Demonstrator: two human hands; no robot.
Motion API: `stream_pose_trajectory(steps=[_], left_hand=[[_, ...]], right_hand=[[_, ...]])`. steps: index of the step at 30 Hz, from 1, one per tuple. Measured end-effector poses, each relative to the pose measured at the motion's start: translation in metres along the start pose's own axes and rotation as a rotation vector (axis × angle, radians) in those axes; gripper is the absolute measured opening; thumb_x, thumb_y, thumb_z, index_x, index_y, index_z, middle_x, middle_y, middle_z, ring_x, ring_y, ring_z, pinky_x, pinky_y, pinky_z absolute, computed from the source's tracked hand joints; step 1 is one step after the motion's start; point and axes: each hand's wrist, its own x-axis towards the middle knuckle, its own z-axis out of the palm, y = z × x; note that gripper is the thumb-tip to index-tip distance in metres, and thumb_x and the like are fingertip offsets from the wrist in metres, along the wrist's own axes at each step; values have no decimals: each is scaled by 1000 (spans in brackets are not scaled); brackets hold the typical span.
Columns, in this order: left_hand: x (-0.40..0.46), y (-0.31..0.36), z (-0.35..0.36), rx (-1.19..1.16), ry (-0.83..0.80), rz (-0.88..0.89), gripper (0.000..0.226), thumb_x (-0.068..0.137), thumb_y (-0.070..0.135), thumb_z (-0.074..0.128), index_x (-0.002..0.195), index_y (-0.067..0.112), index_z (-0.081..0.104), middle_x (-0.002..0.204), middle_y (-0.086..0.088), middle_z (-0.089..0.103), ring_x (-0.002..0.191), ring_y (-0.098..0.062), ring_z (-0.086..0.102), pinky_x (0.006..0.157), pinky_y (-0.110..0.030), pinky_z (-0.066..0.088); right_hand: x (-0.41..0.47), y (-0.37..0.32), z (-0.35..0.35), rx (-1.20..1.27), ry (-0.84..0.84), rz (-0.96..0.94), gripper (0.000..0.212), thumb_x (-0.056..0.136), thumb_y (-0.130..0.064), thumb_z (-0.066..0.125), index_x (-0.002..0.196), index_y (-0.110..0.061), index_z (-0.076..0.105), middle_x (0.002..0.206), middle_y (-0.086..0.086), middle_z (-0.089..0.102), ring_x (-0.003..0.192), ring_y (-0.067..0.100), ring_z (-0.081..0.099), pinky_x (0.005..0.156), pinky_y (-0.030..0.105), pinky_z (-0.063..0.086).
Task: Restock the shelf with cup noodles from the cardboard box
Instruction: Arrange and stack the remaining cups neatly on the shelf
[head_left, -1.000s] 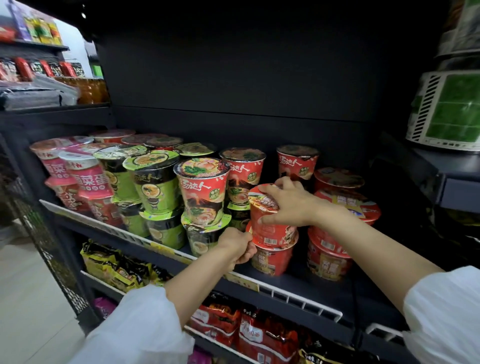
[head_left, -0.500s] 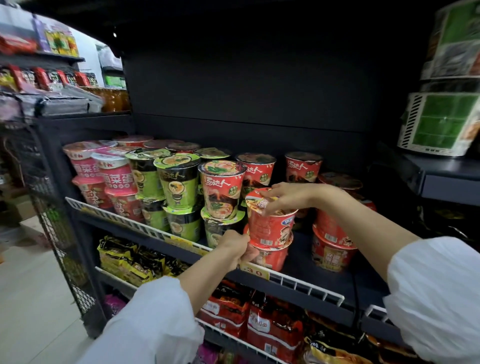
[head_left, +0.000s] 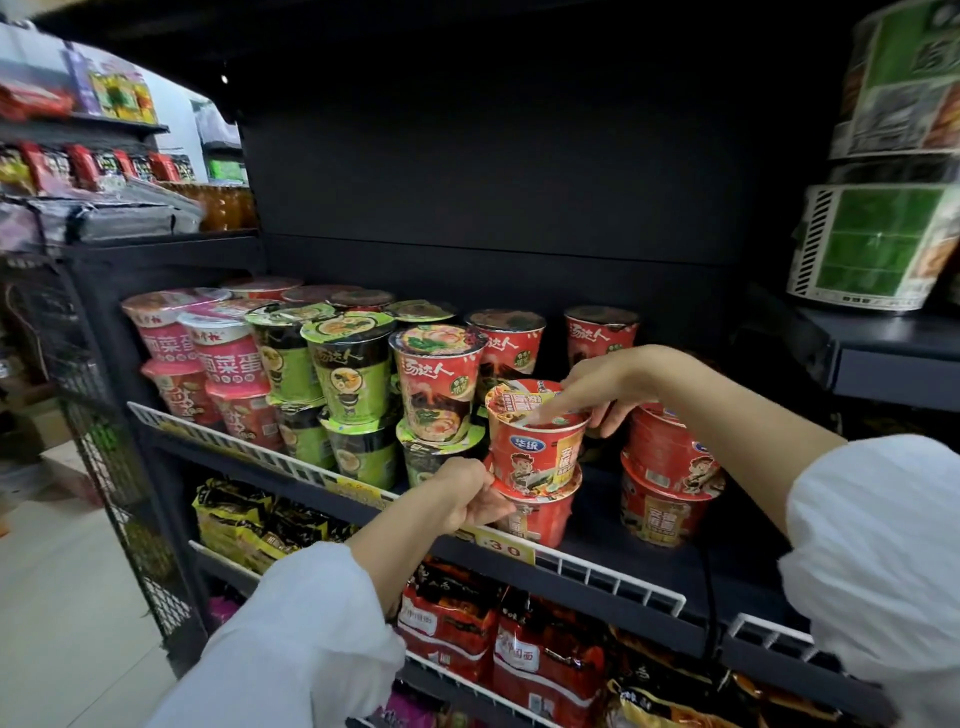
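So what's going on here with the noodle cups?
A person is stocking a store shelf with cup noodles. The right hand rests its fingers on the lid of the top red cup, which sits stacked on another red cup. The left hand steadies the stack from the side.

Red noodle packets (head_left: 545, 660) below; yellow packets (head_left: 244, 519) further left.

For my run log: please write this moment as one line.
stage: stacking | right hand: touches top cup lid | left hand: steadies lower cup | shelf: partly filled
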Motion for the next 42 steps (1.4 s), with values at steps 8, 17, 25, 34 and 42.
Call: stream_pose_trajectory(steps=[8,17,25,34,42], left_hand=[[2,2,-12,-17,-31,-2,21,97,-2,38,82,-6,51,41,-8,61,34,-10,60,34,-17,47],[6,3,-9,30,-97,-29,23,99,5,42,84,-7,54,67,-20,65,46,-19,67,48,-23,57],[5,0,-2,-218,-156,-81,17,97,-2,40,85,-7,49,90,-38,60,85,-38,69,53,-28,59],[-5,0,1,-268,-173,-89,16,99,-3,35,97,-11,49,115,-41,55,104,-44,63,65,-34,58],[-28,17,-8,530,131,242,35,99,23,42,85,-4,59,71,-20,69,59,-28,70,61,-34,60]], right_hand=[[-10,-2,44,-363,498,-63,85,64,-86,45,87,-5,59,78,4,59,72,19,59,62,29,46],[5,8,32,-199,267,-195,94,75,-70,55,149,-25,21,154,7,22,140,30,25,113,42,30],[5,-17,57,-374,570,70,101,70,-86,36,130,-6,51,144,20,27,135,39,21,100,45,38],[7,-23,67,-379,678,138,104,72,-87,24,126,-2,53,135,19,35,126,34,30,92,38,41],[-5,11,29,-54,513,-63,62,97,-54,22,83,-7,59,117,22,60,111,36,54,93,41,42]])
